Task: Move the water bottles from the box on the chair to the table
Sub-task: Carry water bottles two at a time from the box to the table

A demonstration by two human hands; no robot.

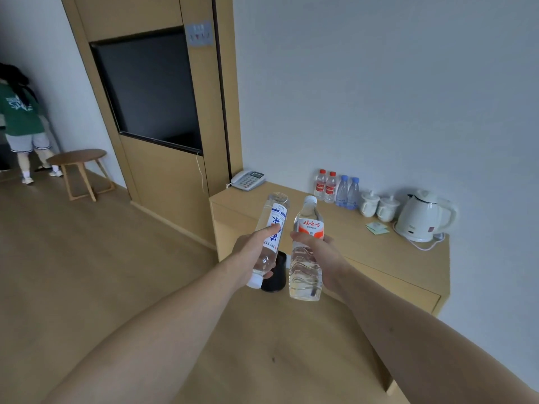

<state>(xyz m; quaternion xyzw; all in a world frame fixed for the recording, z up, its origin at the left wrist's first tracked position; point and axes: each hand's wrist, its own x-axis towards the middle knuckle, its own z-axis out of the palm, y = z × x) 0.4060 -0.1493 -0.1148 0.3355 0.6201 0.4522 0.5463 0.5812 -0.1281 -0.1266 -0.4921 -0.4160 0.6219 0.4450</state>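
— By the white wall, what's on the wooden table [379,252]?
— Four small bottles [335,189], two cups [379,206], a kettle [420,217], a phone [248,179] at its back-left corner.
— And the hands?
— The left hand [253,252] grips the blue-label bottle [269,237] upside down. The right hand [318,252] grips the red-label bottle [307,249], reading "娃哈哈", upright, both in the air before the table's front edge.

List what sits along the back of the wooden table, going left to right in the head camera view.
telephone → two red-capped bottles → two blue-capped bottles → two white lidded cups → white kettle
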